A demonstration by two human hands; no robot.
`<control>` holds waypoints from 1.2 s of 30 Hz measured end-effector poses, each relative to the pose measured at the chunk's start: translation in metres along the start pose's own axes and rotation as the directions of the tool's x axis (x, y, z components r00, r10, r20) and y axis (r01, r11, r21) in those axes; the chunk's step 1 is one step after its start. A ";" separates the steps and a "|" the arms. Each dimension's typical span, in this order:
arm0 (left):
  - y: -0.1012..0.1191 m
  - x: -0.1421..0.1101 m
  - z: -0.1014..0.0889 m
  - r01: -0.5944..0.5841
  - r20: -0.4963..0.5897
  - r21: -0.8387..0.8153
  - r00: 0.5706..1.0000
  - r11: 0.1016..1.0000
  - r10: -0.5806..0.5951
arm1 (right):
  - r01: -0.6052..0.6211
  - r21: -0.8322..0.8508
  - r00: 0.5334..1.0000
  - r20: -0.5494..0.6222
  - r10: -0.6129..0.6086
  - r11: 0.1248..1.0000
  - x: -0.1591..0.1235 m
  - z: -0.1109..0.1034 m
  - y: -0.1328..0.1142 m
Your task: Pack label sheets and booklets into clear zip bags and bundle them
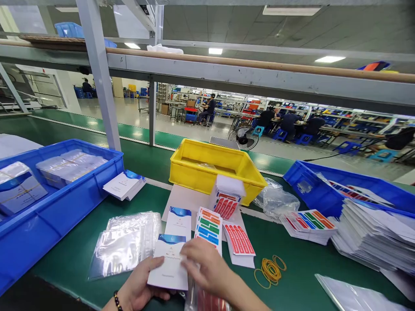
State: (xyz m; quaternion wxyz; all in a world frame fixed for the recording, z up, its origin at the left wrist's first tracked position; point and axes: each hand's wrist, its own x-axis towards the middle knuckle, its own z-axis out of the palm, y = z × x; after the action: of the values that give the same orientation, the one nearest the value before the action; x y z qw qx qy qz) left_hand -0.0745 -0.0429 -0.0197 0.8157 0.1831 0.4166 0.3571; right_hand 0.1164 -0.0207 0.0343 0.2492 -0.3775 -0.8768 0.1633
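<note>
My left hand (142, 276) grips a white booklet (168, 270) with a blue top band, thumb on its front face. My right hand (207, 263) is curled at the booklet's right edge, its fingers slightly blurred and pinching there. Below my right wrist lies a clear plastic bag (192, 293) with red printed sheets in it, partly hidden. Just beyond my hands are a stack of similar booklets (178, 220), a stack of colourful sticker sheets (209, 222) and a stack of red label sheets (240, 242). Clear plastic sleeves (126, 242) lie to the left.
Blue bins (65, 207) (311, 181) stand left and right, and a yellow bin (207, 177) at the back. Rubber bands (270, 270), a paper pile (369, 233) and a crumpled plastic bag (279, 201) lie rightward. A metal post (100, 73) rises behind the left bin.
</note>
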 end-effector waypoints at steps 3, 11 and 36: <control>-0.003 -0.002 -0.002 -0.056 0.104 0.038 0.993 0.998 0.052 | -0.505 -0.127 0.858 -0.182 0.480 0.854 0.004 -0.022 0.044; 0.001 -0.012 0.020 -0.003 0.355 0.104 0.934 0.995 -0.035 | -0.731 -0.003 0.661 -0.252 0.707 0.683 -0.003 -0.038 0.114; 0.000 0.047 0.086 0.135 0.184 0.092 0.971 0.987 -0.150 | -0.542 0.624 0.596 -0.188 0.781 0.563 -0.053 -0.024 0.074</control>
State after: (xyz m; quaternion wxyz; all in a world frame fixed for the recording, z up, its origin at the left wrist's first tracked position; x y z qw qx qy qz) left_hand 0.0138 -0.0090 0.0047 0.8675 0.2177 0.3626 0.2619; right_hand 0.2048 -0.0086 0.0024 0.4486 -0.6340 -0.5031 0.3791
